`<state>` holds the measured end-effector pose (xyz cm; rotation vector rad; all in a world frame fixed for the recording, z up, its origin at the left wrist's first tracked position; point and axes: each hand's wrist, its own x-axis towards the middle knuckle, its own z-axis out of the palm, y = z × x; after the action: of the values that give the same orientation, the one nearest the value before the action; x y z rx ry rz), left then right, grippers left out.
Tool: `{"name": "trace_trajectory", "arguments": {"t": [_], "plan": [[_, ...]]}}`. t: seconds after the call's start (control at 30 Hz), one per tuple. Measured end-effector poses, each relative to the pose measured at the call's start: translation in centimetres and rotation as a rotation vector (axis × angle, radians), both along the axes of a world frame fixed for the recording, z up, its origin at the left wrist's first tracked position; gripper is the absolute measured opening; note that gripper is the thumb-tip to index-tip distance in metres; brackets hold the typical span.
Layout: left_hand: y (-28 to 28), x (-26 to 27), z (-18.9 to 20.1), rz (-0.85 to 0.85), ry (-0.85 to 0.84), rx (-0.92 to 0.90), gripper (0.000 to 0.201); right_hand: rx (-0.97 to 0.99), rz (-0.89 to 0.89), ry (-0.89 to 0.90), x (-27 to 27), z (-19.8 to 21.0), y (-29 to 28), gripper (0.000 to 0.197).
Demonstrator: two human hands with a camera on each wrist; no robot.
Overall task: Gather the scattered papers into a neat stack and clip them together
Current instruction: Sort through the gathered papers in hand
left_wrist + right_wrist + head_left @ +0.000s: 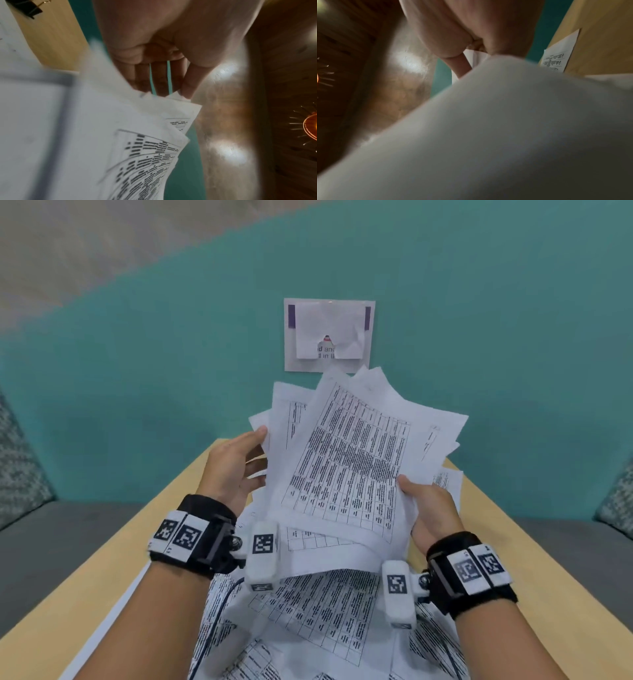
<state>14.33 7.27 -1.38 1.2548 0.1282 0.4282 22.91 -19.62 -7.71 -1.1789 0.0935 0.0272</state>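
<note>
I am about in the middle of the gathering. My left hand (236,463) and my right hand (430,505) lift a bundle of papers (356,460) above the desk (534,546). The right hand grasps its lower right edge, with the thumb on top of the sheets. The left hand supports the left edge with rather straight fingers (188,82), whose tips touch the corners. The bundle is fanned and not aligned; the corners point in different directions. More loose sheets (325,611) lie on the desk under my wrists, and one sheet (558,56) lies near the far right edge. So I judge that these must be collected, then all edges squared. The binder clip (27,8) lies on the desk, untouched, beside a sheet; the clipping is not yet begun.
</note>
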Motion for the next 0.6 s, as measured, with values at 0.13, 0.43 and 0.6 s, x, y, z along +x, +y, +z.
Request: {"name": "trace_trajectory", "arguments": {"t": [0.13, 0.43, 0.6], "plan": [[0.0, 0.0, 0.1, -0.019, 0.052, -0.062, 0.012, 0.074, -0.007, 0.036, 0.6, -0.3, -0.4, 0.035], [0.0, -0.3, -0.3, -0.12, 0.123, 0.184, 0.01, 0.177, -0.04, 0.145, 1.3, -0.7, -1.9, 0.036], [-0.5, -0.6, 0.0, -0.16, 0.13, 0.245, 0.025, 0.154, -0.105, 0.013, 0.2, 0.6, -2.1, 0.082]]}}
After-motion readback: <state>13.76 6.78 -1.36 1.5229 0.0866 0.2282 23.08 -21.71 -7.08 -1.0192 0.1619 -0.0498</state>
